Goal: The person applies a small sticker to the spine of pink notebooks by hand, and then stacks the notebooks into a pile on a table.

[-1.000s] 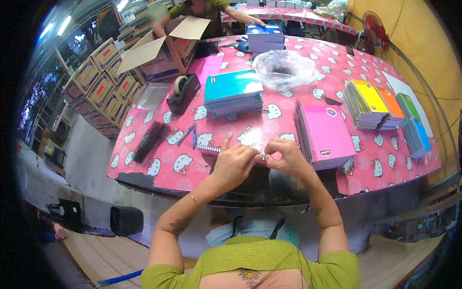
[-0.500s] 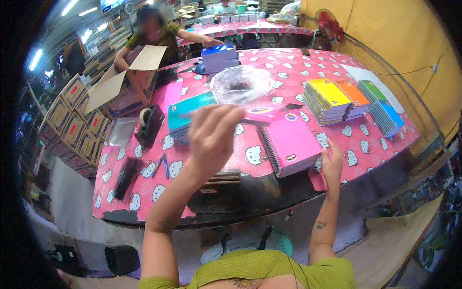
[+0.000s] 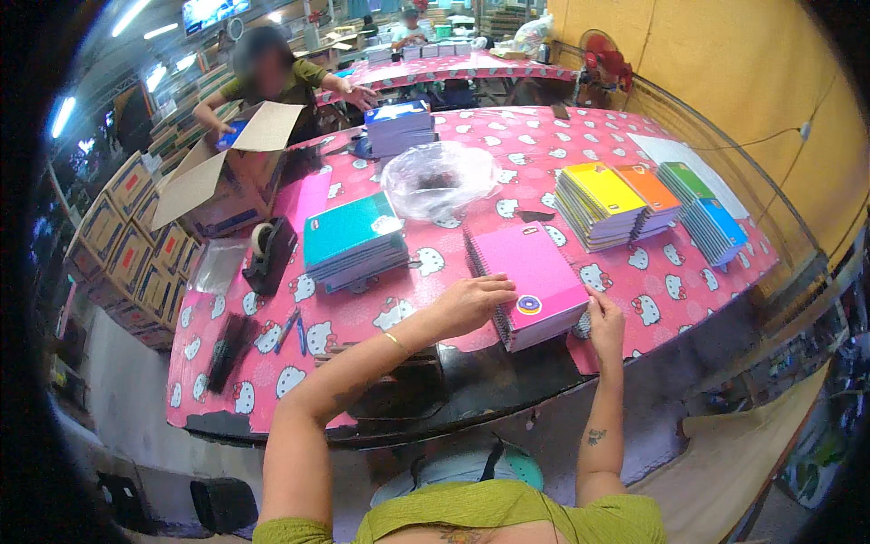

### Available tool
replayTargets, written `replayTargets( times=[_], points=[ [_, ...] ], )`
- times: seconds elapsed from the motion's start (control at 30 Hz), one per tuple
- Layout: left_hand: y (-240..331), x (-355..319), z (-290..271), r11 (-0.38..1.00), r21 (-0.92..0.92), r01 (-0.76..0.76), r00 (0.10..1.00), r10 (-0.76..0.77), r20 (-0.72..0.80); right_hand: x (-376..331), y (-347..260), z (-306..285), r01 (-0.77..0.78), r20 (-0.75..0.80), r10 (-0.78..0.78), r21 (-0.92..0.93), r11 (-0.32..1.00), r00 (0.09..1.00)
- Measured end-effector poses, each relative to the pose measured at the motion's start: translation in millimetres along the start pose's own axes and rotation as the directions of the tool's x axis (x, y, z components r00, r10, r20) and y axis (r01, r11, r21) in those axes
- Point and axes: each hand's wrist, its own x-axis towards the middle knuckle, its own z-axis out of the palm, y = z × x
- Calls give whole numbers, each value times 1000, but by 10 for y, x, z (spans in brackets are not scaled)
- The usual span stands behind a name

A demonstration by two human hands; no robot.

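Left hand [image 3: 467,304]: fingers flat, together, on the near stack of pink spiral-bound notebooks [image 3: 528,281] | Right hand [image 3: 605,322]: fingers curled, touching stack's near-right corner | Stack sat squared on the pink cat-print tablecloth [image 3: 362,317], unmoved | Teal notebook stack [image 3: 353,240] left; yellow, orange, green, blue stacks [image 3: 648,204] far right, untouched.

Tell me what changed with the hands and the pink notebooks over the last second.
The left hand came down from mid-air onto the top cover of the pink notebook stack. The right hand moved up from the table edge to the stack's right side. The teal stack and plastic bag stayed put.
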Motion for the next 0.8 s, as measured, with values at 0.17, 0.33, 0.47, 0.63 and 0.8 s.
replayTargets(
  times=[0.17,0.33,0.47,0.63,0.8],
  points=[
    [-194,-161,-495,966,227,122,984,-88,-155,7,384,-294,141,-195,-138,1,990,971],
    [-1103,-1462,-1383,645,493,583,812,-465,-353,-236,-230,-356,194,-382,-131,131,972,915],
    [-1141,-1793,-1370,586,540,604,792,-514,-330,-425,-739,81,421,-269,-388,75,904,881],
    [116,-978,-1772,588,615,525,841,-246,-482,-746,-1339,895,490,-7,-509,283,824,860],
    [988,-857,-1847,863,293,412,894,-320,-313,-838,-1080,1268,43,378,-308,570,820,873]
  ],
)
